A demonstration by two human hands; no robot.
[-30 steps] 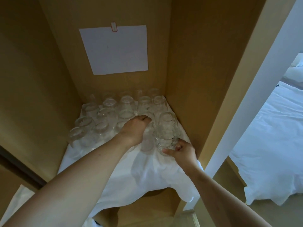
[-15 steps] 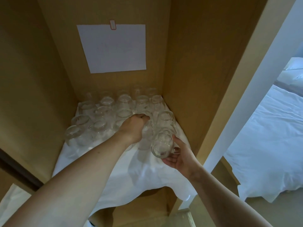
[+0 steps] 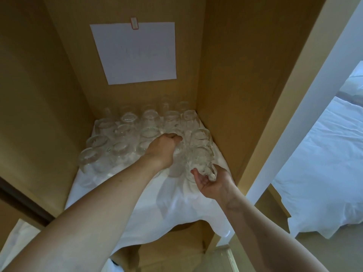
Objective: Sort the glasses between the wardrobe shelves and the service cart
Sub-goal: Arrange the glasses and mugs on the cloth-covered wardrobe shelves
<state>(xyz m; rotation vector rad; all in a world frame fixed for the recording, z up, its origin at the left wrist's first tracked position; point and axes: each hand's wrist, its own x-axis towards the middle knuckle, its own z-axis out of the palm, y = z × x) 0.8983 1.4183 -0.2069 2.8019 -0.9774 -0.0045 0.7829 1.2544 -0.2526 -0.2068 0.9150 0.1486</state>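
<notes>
Glasses [image 3: 137, 138] crowd the white cloth [image 3: 176, 209] on the wardrobe shelf; the right hand [image 3: 211, 181], palm up, now cups one glass [image 3: 200, 163] at the cluster's front right, tipped half a second ago, while the left hand [image 3: 163, 150] curls over another.

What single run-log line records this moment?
left hand: curled over a clear upturned glass | right hand: holding tilted clear glass | glasses crowd white cloth on wooden wardrobe shelf

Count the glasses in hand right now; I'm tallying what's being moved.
2: one glass on the cloth, its top in the grip of the left hand; another glass held by the right hand.
</notes>
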